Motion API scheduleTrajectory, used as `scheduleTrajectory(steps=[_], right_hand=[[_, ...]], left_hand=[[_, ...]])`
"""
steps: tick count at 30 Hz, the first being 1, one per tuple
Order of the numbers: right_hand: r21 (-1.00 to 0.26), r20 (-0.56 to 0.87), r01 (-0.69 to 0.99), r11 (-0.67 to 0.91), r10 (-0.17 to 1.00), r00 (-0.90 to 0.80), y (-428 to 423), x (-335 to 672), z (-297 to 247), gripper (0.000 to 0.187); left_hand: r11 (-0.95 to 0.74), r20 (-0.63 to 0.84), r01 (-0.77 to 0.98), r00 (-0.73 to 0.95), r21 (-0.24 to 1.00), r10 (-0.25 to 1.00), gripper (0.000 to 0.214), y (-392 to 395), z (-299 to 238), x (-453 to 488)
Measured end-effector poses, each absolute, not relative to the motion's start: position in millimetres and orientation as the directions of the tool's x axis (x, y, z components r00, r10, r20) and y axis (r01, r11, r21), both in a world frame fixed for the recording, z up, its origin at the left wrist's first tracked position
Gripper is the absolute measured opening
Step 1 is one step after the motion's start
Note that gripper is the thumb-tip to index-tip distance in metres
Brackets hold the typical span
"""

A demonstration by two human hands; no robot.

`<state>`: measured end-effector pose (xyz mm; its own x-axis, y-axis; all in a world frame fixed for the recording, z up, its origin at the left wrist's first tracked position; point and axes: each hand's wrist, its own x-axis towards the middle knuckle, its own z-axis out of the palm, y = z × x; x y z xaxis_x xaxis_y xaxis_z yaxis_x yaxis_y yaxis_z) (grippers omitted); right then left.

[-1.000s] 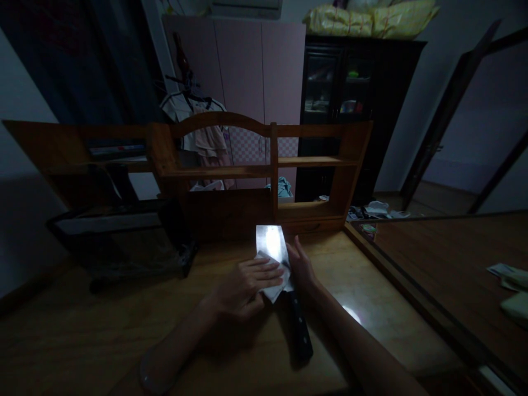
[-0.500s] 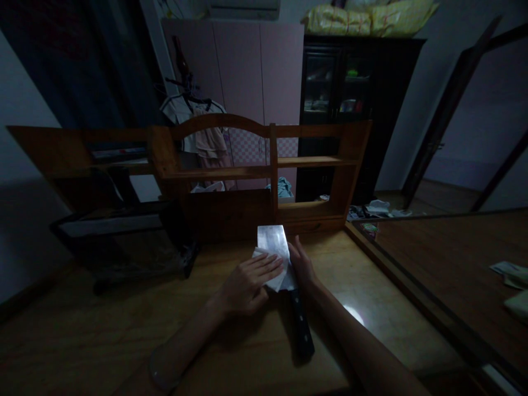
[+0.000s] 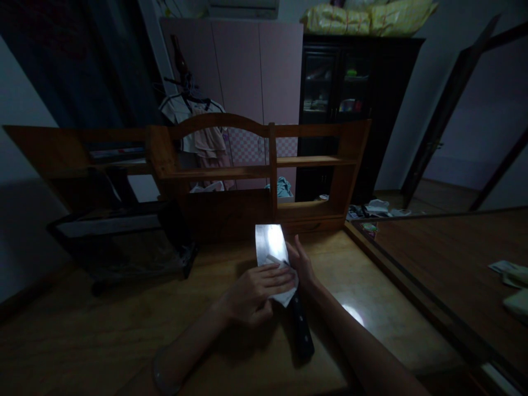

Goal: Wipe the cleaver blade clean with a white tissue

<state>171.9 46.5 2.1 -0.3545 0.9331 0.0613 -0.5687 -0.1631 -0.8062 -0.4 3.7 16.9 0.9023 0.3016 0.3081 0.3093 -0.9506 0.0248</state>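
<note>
Wardrobe: pink wardrobe at the back of the dim room, beside a black cabinet.
Bench: wooden bench across the foreground, a patch of glare right of the right forearm.
Shelf: low open wooden shelf along the bench's far edge, its middle bay arched on top.
Frame: dark-framed object at the left of the bench, well apart from the hands.
Knife: broad-bladed knife over the middle of the bench, its shiny blade pointing away from the person, its black handle towards them.
Left hand: left hand palm down on the blade, fingers together over the cloth, pressing it there.
Right hand: right hand along the blade's right side; whether its fingers are clamped on the blade cannot be told.
Cloth: crumpled white cloth, perhaps paper, under the left fingers at the handle end of the blade.
</note>
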Motion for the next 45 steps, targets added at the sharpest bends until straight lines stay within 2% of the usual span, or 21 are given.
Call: scheduleTrajectory(steps=[9,14,19,23,31,36,45], right_hand=[[-0.779,0.069,-0.602,-0.173,0.931,-0.357,46.2,172.4,2.0,0.062],[-0.764,0.078,-0.613,-0.202,0.914,-0.399,45.0,170.4,4.9,0.063],[-0.791,0.068,-0.587,-0.173,0.928,-0.366,39.7,170.1,11.8,0.056],[-0.821,0.067,-0.554,-0.138,0.94,-0.333,38.1,171.8,13.9,0.056],[-0.793,0.076,-0.592,-0.143,0.941,-0.329,46.6,173.8,5.5,0.057],[-0.822,0.016,-0.553,-0.135,0.966,-0.258,41.2,175.6,10.9,0.054],[-0.787,0.092,-0.601,-0.138,0.938,-0.335,51.6,175.7,-2.9,0.06]], left_hand=[[-0.938,0.331,0.347,0.886,-0.006,0.325,0.072,7.1,15.9,-9.0],[-0.878,0.463,0.479,0.778,0.003,0.426,0.063,14.6,10.7,-17.3],[-0.772,0.624,0.625,0.56,0.114,0.545,0.056,23.1,0.8,-21.0],[-0.741,0.646,0.634,0.473,0.223,0.599,0.053,26.0,-3.9,-20.1],[-0.766,0.556,0.563,0.547,0.31,0.626,0.05,20.7,2.8,-18.2],[-0.798,0.591,0.514,0.552,0.314,0.588,0.051,21.8,-2.8,-16.7],[-0.863,0.552,0.463,0.674,0.203,0.491,0.055,17.3,-1.4,-15.4]])
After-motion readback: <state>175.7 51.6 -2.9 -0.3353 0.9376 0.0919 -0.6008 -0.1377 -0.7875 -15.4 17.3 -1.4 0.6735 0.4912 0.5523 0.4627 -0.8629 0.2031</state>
